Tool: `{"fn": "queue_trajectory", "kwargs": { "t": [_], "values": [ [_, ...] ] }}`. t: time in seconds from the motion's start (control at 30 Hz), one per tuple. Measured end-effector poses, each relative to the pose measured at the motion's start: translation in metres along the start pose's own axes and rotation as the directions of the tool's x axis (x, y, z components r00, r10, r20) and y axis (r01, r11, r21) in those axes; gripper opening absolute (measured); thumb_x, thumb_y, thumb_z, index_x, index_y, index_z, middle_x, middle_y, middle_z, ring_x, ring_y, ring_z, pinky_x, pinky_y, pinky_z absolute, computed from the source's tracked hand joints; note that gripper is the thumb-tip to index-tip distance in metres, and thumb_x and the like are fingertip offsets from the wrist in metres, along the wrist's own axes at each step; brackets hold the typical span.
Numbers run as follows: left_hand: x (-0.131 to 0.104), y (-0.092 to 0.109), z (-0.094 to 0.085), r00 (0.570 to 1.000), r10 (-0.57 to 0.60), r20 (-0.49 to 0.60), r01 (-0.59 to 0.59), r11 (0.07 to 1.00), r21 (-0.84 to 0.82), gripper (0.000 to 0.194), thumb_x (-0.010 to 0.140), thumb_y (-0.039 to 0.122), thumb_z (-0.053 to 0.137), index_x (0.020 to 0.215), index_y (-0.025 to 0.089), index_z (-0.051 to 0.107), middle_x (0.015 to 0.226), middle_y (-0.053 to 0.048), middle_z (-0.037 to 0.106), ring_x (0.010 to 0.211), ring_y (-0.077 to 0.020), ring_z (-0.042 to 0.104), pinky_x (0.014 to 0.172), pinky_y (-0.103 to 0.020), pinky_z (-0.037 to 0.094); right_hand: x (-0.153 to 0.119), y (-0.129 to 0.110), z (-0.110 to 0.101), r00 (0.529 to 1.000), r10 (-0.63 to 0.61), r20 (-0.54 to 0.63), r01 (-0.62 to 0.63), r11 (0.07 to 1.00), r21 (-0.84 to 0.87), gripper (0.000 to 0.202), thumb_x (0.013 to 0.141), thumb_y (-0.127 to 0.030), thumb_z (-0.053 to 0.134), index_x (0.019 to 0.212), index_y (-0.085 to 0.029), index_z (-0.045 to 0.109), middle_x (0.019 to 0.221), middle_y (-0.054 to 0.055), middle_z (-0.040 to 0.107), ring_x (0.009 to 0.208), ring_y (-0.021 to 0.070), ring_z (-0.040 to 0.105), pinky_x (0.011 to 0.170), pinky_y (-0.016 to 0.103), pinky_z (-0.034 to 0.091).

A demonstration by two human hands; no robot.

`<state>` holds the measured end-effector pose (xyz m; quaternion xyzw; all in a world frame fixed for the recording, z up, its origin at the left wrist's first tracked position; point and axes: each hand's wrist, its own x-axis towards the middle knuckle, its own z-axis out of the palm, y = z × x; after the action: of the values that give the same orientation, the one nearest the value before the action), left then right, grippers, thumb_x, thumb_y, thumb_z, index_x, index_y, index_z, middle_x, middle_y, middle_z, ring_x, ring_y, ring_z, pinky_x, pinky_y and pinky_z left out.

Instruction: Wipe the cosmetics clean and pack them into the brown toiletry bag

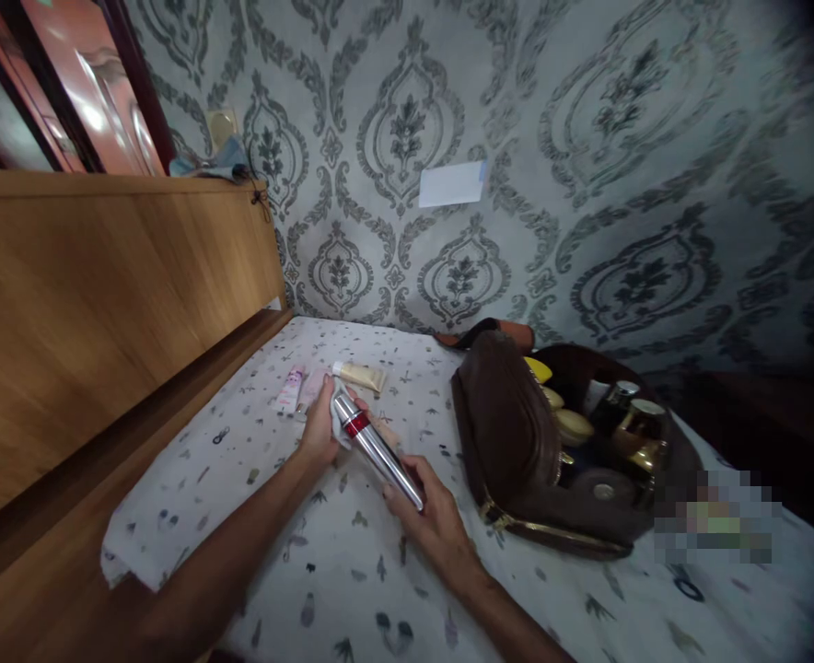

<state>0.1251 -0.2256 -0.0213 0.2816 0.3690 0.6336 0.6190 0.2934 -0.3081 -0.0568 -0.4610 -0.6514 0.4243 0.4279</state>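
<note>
A silver cylinder with a red band (379, 453) is held at a slant between my two hands. My right hand (429, 516) has its fingers wrapped round the lower end. At the upper end, my left hand (320, 425) is closed on a thin white cloth or tissue (339, 425) that lies against the cylinder. Just beyond my hands, a cream tube with a white cap (361, 376) and a small pink and white tube (290, 390) lie on the patterned white sheet (352, 571). A pale pink item beside them is partly hidden by my left hand.
An open brown bag (504, 414) with several bottles and yellow items stands to the right. A wooden board (117, 304) borders the left side. Behind is a patterned wall with a white paper (452, 184). A dark hair tie (689, 589) lies at the lower right.
</note>
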Motion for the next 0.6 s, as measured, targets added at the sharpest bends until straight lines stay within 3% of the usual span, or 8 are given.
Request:
{"fn": "queue_trajectory", "kwargs": {
  "t": [0.13,0.3,0.4,0.5,0.6],
  "values": [
    [0.000,-0.007,0.000,0.997,-0.061,0.042,0.063,0.997,-0.051,0.059,0.081,0.073,0.052,0.087,0.015,0.063,0.071,-0.007,0.074,0.061,-0.0218,0.072,0.054,-0.030,0.054,-0.002,-0.005,-0.004,0.986,0.098,0.131,-0.111,0.990,0.089,0.041,0.089,-0.058,0.047,0.098,-0.019,0.055,0.068,-0.002,0.052,0.057,0.0152,0.055,0.050,0.025,0.043],
    [-0.002,-0.011,0.002,0.999,-0.016,0.036,0.014,0.999,0.049,0.055,0.076,0.067,0.065,0.098,0.016,0.062,0.071,-0.006,0.075,0.059,-0.0208,0.071,0.037,-0.019,0.040,0.001,0.001,-0.002,0.984,0.131,0.125,-0.144,0.984,0.102,0.048,0.090,-0.061,0.042,0.107,-0.018,0.057,0.072,0.000,0.052,0.061,0.0157,0.054,0.053,0.027,0.045],
    [-0.006,-0.011,0.005,0.999,0.043,-0.003,-0.042,0.993,0.114,0.059,0.068,0.066,0.072,0.096,0.016,0.062,0.067,-0.005,0.073,0.055,-0.0192,0.070,0.032,-0.017,0.031,0.004,0.006,0.000,0.993,0.107,0.044,-0.111,0.989,0.096,0.052,0.082,-0.051,0.058,0.123,-0.020,0.052,0.092,0.004,0.060,0.073,0.0182,0.059,0.064,0.030,0.050],
    [-0.006,-0.011,0.006,0.996,0.082,-0.046,-0.075,0.987,0.141,0.060,0.065,0.070,0.071,0.090,0.015,0.063,0.060,-0.002,0.070,0.051,-0.0169,0.067,0.035,-0.018,0.034,0.006,0.010,0.002,0.994,0.103,-0.043,-0.099,0.991,0.085,0.058,0.070,-0.039,0.070,0.121,-0.021,0.050,0.096,0.003,0.061,0.080,0.0196,0.061,0.074,0.032,0.051],
    [-0.001,-0.012,0.003,0.987,0.106,-0.118,-0.089,0.986,0.142,0.060,0.063,0.074,0.069,0.077,0.016,0.061,0.051,0.003,0.061,0.041,-0.0111,0.057,0.034,-0.018,0.035,0.006,0.009,0.001,0.992,0.126,0.022,-0.128,0.977,0.170,0.044,0.077,-0.046,0.066,0.110,-0.020,0.053,0.088,0.003,0.061,0.076,0.0179,0.059,0.064,0.028,0.049]
  ]
}}
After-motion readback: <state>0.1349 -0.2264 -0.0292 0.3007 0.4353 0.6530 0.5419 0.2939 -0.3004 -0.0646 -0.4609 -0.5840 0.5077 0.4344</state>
